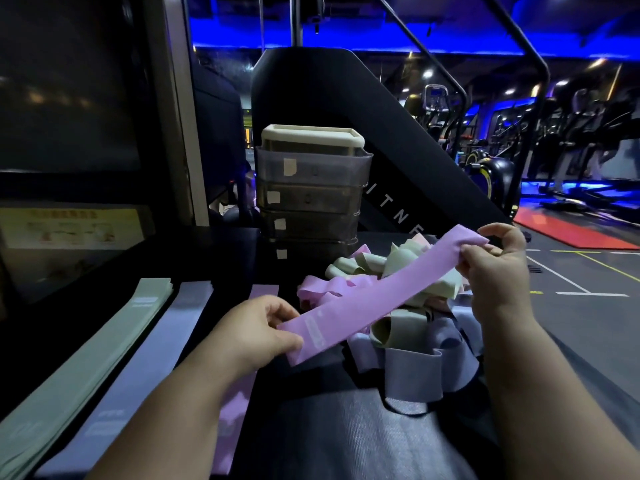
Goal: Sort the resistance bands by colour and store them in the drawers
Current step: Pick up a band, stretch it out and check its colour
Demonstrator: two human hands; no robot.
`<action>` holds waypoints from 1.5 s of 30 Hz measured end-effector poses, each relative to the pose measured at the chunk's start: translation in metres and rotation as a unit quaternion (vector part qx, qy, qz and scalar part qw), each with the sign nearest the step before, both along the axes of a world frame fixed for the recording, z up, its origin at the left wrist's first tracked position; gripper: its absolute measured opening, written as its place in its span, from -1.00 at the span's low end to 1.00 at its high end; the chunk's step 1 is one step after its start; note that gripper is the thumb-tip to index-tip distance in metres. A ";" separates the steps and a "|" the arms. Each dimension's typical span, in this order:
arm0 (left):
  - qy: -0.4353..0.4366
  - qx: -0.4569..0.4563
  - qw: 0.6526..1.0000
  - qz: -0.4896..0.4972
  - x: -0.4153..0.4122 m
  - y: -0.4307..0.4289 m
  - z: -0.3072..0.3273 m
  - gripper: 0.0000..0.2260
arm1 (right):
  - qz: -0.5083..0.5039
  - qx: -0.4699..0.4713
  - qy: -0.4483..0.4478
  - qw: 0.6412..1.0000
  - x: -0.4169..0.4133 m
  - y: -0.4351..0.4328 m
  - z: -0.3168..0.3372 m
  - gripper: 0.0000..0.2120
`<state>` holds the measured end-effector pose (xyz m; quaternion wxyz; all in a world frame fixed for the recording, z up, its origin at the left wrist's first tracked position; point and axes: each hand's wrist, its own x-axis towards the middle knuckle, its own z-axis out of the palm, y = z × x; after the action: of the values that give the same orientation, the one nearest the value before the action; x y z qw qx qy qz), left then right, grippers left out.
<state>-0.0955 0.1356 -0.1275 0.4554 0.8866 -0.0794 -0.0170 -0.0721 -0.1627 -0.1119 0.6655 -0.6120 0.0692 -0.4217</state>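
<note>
I hold a pink resistance band (377,299) stretched flat between both hands above the dark surface. My left hand (256,330) pinches its near end and my right hand (495,265) pinches its far end. Under it lies a tangled heap of bands (408,337) in green, pink and grey-lilac. On the left lie flat sorted stacks: green bands (86,362), grey-lilac bands (145,372) and pink bands (235,403), the last partly hidden by my left arm. A stack of smoky translucent drawers (311,199) with a cream lid stands behind the heap.
The dark mat surface (329,427) carries everything. A black gym machine (381,143) rises behind the drawers. A dark panel with a yellow notice (69,226) stands at the left. Gym floor and exercise machines (571,140) lie to the right.
</note>
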 end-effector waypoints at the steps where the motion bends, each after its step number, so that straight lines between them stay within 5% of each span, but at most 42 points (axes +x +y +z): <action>1: 0.002 -0.002 1.000 -0.002 -0.002 0.000 0.002 -0.86 | -0.004 0.000 -0.004 1.000 0.002 0.000 -0.001 -0.64; 9: -0.025 0.017 0.999 -0.035 -0.043 0.027 0.021 -0.84 | 0.011 -0.009 0.001 1.000 0.000 0.012 0.000 -0.72; 19: -0.078 0.100 0.990 0.061 -0.077 0.081 -0.012 -0.87 | 0.142 -0.079 0.012 0.987 -0.016 0.093 0.023 -0.77; 26: -0.062 0.044 0.997 0.033 -0.085 0.100 -0.009 -0.94 | 0.124 -0.130 0.105 0.978 0.032 0.136 0.016 -0.55; 45: -0.043 0.054 0.997 -0.017 -0.094 0.106 -0.016 -0.86 | 0.100 -0.296 0.226 0.923 0.094 0.230 -0.037 -0.72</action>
<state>-0.1900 0.2419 -0.1431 0.4023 0.9084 -0.1133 0.0095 0.0216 0.0670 -0.1489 0.4594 -0.8638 0.0286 -0.2047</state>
